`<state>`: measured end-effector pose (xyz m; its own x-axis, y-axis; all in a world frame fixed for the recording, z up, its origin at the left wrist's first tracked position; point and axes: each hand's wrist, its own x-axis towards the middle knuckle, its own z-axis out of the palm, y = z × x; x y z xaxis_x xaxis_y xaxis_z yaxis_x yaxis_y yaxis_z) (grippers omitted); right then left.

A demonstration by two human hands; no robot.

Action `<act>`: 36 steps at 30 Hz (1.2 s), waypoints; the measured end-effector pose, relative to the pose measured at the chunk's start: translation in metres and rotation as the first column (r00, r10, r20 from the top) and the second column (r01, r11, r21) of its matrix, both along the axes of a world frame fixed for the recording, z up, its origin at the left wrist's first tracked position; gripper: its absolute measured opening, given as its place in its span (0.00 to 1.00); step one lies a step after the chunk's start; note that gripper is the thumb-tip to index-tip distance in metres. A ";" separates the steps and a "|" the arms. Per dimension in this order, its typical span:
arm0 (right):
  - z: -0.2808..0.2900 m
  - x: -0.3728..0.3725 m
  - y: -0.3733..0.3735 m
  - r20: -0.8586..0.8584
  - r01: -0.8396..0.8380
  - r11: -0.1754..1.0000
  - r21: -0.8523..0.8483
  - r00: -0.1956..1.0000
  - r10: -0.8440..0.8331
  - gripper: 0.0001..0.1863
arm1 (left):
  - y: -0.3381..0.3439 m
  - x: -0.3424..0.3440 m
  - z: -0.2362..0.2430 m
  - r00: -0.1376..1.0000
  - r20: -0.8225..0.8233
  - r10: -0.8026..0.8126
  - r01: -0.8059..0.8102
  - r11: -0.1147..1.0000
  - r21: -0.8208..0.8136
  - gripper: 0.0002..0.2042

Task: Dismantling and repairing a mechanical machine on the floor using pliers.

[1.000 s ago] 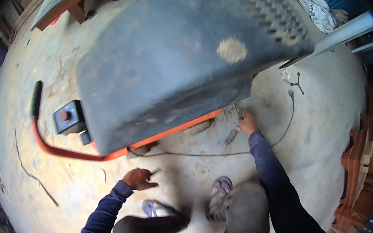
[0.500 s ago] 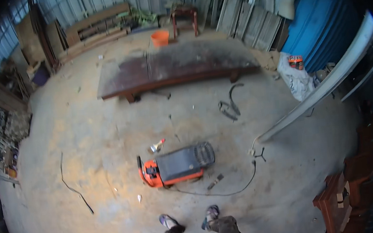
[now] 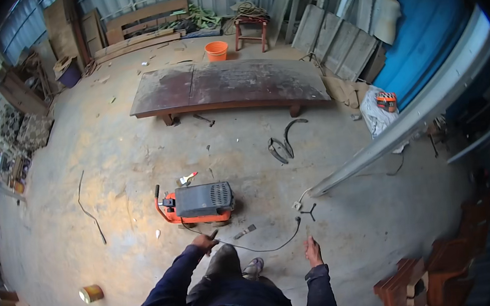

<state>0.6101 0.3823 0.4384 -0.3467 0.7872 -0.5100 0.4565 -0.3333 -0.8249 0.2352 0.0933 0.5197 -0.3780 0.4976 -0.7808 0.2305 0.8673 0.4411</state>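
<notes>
My left hand [image 3: 202, 243] is closed on a short dark stick-like thing [image 3: 213, 235], too small to name. Just beyond it stands an orange compressor-like machine [image 3: 202, 200] with a dark grey cover, a curved handle and wheels. A black cable [image 3: 267, 250] runs from the machine, past my left hand, toward a plug near the post. My right hand [image 3: 313, 253] is held out over the floor, its fingers loosely extended with nothing visible in them. A flat brush [image 3: 245, 232] lies between the machine and the cable, and another paintbrush [image 3: 188, 177] lies beyond the machine.
A long, low, dusty wooden table [image 3: 238, 85] stands ahead, with an orange bucket [image 3: 216, 51] behind it. A slanting metal post [image 3: 365, 161] rises at the right. A black hose [image 3: 283, 146], a bent rod [image 3: 88, 208], a tin can [image 3: 91, 293] and brown wooden furniture [image 3: 402, 283] are around.
Both my forearms have come into view, my left hand moving up and forward with the dark thing. The view has tilted and shifted; the machine appears farther left, and one foot is forward.
</notes>
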 end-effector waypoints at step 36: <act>0.173 -0.714 0.445 -0.099 -0.968 -0.048 0.246 -0.075 0.992 0.16 | 0.535 -0.256 0.052 -0.087 0.700 0.709 -0.834 -0.436 0.338 0.19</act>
<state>-0.1043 0.8269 0.6112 -0.8582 -0.4401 -0.2641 0.0914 0.3753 -0.9224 -0.0206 0.6287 0.5721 -0.8073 -0.0521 -0.5879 -0.5033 -0.4596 0.7318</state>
